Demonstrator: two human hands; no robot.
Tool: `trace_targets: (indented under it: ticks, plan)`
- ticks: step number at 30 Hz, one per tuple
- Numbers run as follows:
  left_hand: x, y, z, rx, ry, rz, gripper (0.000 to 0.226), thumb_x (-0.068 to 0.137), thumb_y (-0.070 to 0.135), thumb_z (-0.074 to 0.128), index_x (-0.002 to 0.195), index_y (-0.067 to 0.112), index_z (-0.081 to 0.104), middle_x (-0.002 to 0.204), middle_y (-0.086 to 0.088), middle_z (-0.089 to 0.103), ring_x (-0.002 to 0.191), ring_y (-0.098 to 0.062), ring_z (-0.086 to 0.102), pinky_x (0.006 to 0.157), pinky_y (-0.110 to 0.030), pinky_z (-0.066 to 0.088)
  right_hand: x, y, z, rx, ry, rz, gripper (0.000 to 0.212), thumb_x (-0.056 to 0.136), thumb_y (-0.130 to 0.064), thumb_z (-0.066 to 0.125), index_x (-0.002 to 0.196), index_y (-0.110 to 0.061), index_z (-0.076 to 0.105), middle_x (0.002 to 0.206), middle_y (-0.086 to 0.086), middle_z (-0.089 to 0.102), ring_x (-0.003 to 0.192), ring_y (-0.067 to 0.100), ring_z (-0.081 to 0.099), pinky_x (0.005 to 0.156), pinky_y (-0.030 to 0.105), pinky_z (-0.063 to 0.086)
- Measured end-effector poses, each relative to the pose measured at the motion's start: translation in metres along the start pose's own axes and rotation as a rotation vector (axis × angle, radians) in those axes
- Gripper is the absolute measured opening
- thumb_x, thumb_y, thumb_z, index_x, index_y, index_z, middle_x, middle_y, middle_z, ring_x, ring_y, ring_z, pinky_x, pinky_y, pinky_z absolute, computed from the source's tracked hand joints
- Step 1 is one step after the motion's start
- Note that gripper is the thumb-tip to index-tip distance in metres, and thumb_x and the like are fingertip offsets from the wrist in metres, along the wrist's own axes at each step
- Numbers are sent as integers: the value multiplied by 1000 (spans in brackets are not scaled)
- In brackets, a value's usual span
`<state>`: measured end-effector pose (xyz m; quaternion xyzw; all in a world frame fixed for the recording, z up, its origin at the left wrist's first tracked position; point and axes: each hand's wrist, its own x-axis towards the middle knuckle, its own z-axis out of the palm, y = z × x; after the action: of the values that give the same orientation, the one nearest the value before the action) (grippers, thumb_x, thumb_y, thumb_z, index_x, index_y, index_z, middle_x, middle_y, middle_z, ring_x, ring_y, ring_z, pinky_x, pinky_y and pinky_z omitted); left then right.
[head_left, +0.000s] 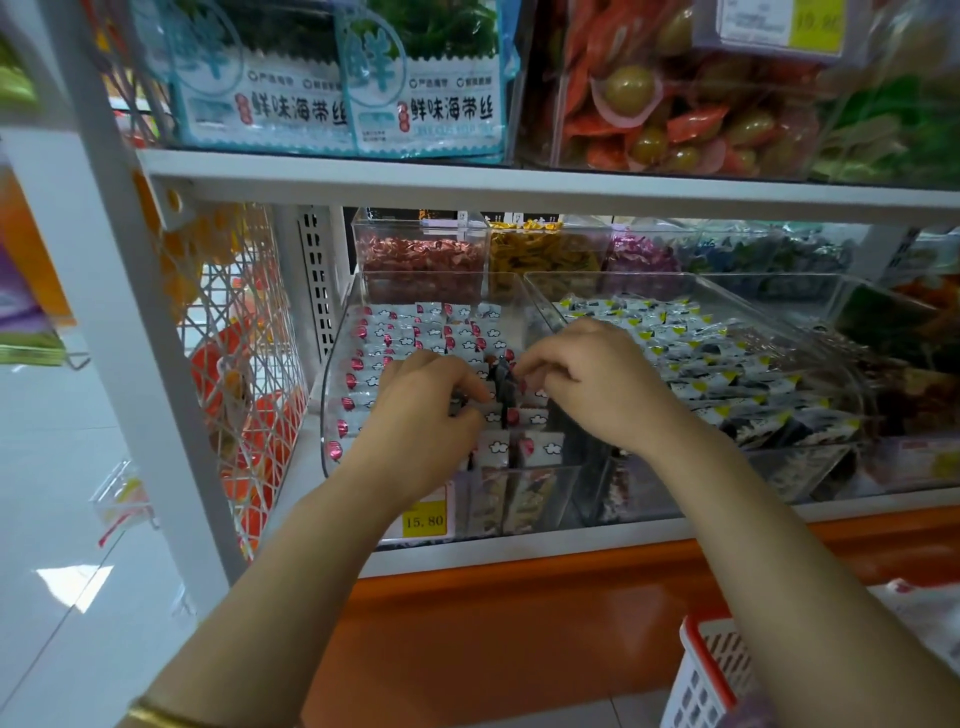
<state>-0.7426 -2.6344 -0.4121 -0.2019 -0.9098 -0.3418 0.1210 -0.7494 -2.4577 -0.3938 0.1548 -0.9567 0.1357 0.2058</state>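
Counts by kind. Hands: two, the left hand (431, 400) and the right hand (587, 379), with one dark packet (504, 382) pinched between them. Bangle (156, 714): one. Seaweed bags, top shelf: two, left bag (265, 98) and right bag (431, 98). Large bins, near row: two, left bin (332, 395) and right bin (810, 312). Small bins, far row: four discernible, namely red (421, 260), yellow (545, 249), purple (639, 254), blue (753, 254). Price tags: two, near tag (425, 519) and far tag (815, 23). Basket (701, 670): one. Packets in the bins: too many to count.

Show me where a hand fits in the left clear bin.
Bare room looks limited to the back-right corner of the clear plastic bin, between the pink-and-white packet rows and its right wall. Middle and front are crowded: left hand, right hand, dark packet.
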Motion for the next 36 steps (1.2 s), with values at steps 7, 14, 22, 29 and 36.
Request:
trace_targets:
  ticks: [7,14,22,29,36]
  plan:
    - [0,-1,-4,-31,11,-14,16,87,11,54,99,19,63,113,-3,50,113,-26,42,91,-33,38,20,6,3,-211,-13,68,26,86,-19,62,110,-27,68,112,6,61,115,23,44,94,32,34]
    - [1,3,5,23,-30,27,36,88,12,52,122,20,59,129,-5,47,125,-25,32,99,-31,31,27,0,13,-419,-110,103,15,83,-27,68,97,-23,71,110,1,62,119,24,38,101,40,28]
    - [5,-1,-2,-24,99,-4,34,89,9,51,119,20,60,128,-4,49,125,-23,37,93,-21,28,19,1,-2,-33,215,91,4,87,-22,62,89,-19,65,94,-6,62,97,13,43,75,28,28]
    - [6,-1,-9,-243,212,-66,34,94,14,49,127,16,54,118,1,56,101,-12,55,71,-4,39,-4,-2,-18,329,564,182,8,95,-11,50,88,-13,46,72,-1,52,58,16,55,51,27,41]
    - [-2,4,-14,-810,122,-282,26,98,22,44,103,5,62,90,-10,66,75,-12,67,63,-19,56,-21,-19,-12,1134,408,432,7,95,-5,49,89,-4,53,75,3,61,53,11,64,57,29,58]
